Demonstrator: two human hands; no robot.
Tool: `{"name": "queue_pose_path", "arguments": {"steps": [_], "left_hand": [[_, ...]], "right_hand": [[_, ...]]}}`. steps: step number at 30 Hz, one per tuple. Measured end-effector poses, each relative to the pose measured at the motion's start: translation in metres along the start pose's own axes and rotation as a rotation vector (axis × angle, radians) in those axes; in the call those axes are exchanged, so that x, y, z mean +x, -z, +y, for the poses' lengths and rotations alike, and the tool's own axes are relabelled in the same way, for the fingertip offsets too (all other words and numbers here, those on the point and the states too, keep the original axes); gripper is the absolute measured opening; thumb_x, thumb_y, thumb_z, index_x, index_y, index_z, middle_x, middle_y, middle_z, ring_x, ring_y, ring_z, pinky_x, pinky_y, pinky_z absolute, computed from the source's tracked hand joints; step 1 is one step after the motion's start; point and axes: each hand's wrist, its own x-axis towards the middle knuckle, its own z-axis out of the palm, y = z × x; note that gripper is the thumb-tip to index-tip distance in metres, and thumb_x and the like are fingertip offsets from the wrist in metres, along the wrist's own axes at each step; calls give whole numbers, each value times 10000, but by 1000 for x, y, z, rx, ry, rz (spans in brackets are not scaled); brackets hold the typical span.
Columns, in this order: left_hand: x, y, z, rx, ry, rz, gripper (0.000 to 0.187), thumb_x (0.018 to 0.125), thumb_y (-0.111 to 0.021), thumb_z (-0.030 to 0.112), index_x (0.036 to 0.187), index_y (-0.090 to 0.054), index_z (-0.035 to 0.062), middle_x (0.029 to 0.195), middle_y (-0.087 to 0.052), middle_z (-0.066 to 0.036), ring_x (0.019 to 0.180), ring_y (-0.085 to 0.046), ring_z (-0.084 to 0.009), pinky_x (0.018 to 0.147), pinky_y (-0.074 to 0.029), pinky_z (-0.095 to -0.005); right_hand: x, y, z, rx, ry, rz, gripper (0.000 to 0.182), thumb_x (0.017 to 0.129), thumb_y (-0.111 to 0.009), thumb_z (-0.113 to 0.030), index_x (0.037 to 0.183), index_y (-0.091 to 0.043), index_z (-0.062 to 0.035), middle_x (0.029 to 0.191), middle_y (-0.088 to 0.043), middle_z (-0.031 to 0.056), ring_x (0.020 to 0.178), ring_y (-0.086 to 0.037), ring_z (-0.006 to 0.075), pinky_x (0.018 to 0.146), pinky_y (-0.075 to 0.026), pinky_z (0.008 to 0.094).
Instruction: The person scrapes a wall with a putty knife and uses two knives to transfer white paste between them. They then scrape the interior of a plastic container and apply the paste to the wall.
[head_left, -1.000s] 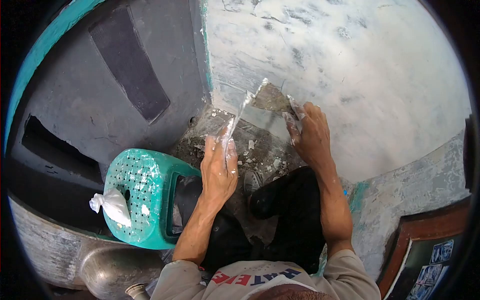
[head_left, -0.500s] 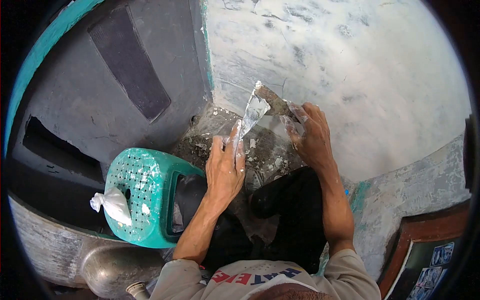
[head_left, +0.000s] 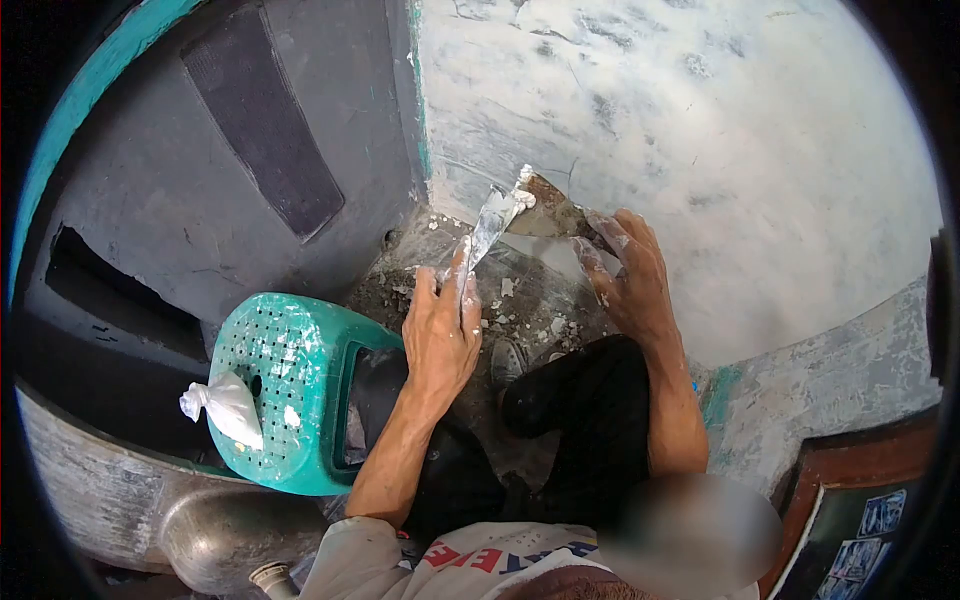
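My left hand point(head_left: 443, 325) is closed round a narrow putty knife point(head_left: 490, 225), its forefinger laid along the blade. In my right hand point(head_left: 632, 275) is a wider scraper point(head_left: 550, 210), pinched between thumb and fingers near its handle. The two blades meet or nearly meet in front of me, with a lump of white putty point(head_left: 523, 196) at the scraper's far edge. White smears cover the fingers of both hands.
A green plastic stool point(head_left: 310, 350) stands at the left, with a tied white bag point(head_left: 232, 410) on it. Plaster crumbs point(head_left: 558, 325) litter the floor by the corner. The whitened wall point(head_left: 700, 150) rises ahead; a wooden frame point(head_left: 870, 445) is at lower right.
The narrow knife has shifted left along the scraper, and the putty now sits bunched at the scraper's edge. My left hand moved slightly left, my right hand slightly right.
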Motion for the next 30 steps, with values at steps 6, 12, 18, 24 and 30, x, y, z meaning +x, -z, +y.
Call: {"name": "queue_pose_path", "arguments": {"steps": [6,12,18,24,30], "left_hand": [[1,4,-3,117,14,-43,416,1022,-596,70,1433,-590,10,997,-498,-215,824,-601,-399,729,-508,-480],[1,0,-19,142,78,-135,430,1005,-610,107,1423,-587,14,1066,-538,-238,925,-643,-446,788,-537,-518],[-10,-12,-23,206,149,-359,483,993,-637,175,1449,-574,30,1146,-578,-227,1016,-667,-449,840,-571,-538],[-15,-18,-21,189,108,-459,489,992,-640,192,1449,-574,28,1191,-590,-236,1072,-663,-458,868,-574,-544],[-21,-21,-24,205,90,-441,477,994,-633,193,1432,-574,12,1248,-587,-255,1057,-680,-456,861,-585,-536]], "right_hand": [[-7,3,12,256,-137,-53,398,941,-756,-159,1287,-664,16,1265,-633,220,1189,-598,389,1051,-463,457],[-4,5,22,738,-423,-107,399,953,-757,-113,1308,-650,36,1131,-709,146,951,-682,216,866,-552,351],[19,9,7,1020,-591,-64,299,1048,-633,-192,1269,-635,9,950,-683,36,689,-555,64,532,-415,227],[92,-20,-10,1092,-499,23,261,1100,-541,-280,1151,-647,-47,930,-669,48,676,-540,78,554,-425,224],[256,-76,-6,-27,410,292,330,969,-630,-115,1293,-636,-51,1176,-607,139,1008,-600,342,865,-508,454]]}}
